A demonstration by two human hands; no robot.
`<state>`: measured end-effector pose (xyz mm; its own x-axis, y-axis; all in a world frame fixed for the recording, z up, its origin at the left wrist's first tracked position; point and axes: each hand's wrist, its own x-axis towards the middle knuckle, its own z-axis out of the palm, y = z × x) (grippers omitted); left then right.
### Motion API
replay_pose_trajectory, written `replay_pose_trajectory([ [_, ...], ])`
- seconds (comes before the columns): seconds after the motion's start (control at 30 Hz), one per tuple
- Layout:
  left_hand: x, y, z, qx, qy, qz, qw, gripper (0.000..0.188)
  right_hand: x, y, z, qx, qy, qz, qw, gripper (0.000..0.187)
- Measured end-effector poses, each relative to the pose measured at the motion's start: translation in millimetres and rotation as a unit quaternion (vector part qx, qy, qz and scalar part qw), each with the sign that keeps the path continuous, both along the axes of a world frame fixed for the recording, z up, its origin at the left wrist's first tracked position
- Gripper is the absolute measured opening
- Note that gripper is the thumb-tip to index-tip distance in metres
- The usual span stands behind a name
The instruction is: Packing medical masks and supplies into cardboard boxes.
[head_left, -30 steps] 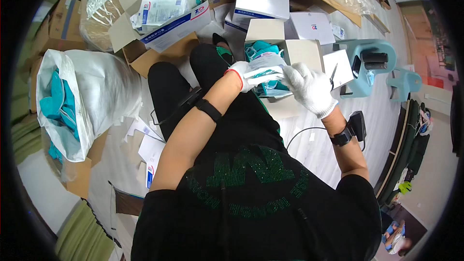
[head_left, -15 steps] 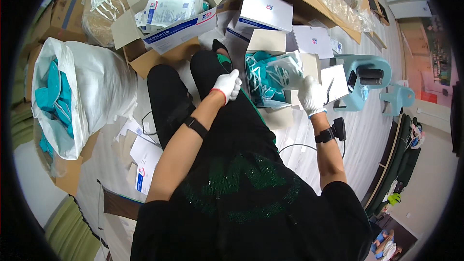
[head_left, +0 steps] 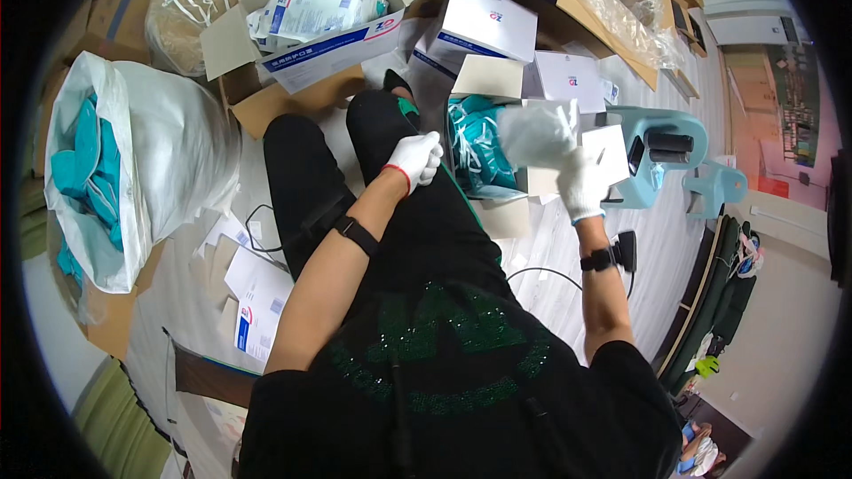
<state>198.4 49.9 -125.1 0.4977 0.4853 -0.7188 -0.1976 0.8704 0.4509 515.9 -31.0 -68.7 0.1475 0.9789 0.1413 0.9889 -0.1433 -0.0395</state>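
My right hand (head_left: 581,184), in a white knit glove, is closed on the lower right of a clear plastic packet (head_left: 532,135). The packet is smeared by motion and overlaps the right side of an open carton (head_left: 490,78). Teal face masks (head_left: 479,142) with white straps fill that carton. My left hand (head_left: 415,162), gloved in white with a red cuff edge, is a fist resting on my right thigh. Its curled fingers hide whatever may be inside.
A white sack (head_left: 182,137) of teal masks stands at left. An open box (head_left: 328,62) of sealed packets is ahead, with white cartons (head_left: 488,25) beside it. At right are light-blue plastic stools (head_left: 688,120). A cable (head_left: 543,269) crosses the floor near my right forearm.
The packet in my right hand has swung rightward and turned, and the hand has shifted slightly right and down. My left fist stays on the thigh. The whole view has shifted a little.
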Motion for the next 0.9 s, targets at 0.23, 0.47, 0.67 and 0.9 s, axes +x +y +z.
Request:
replay_pose_trajectory([
  [0.23,2,0,5,0.014,-0.008,-0.002,1.000,0.028,5,-14,-7,-0.109,-0.045,-0.001,0.993,0.016],
  [0.47,4,-1,2,0.009,-0.022,-0.007,1.000,0.030,11,-11,59,0.051,0.065,-0.070,0.994,0.015],
  [0.67,9,-2,18,0.081,-0.004,-0.065,0.995,0.026,23,-24,38,0.126,0.682,-0.199,0.692,0.010],
  [0.9,61,-9,78,0.435,-0.010,0.062,0.898,0.022,2,-29,28,0.046,0.720,-0.220,0.656,0.009],
])
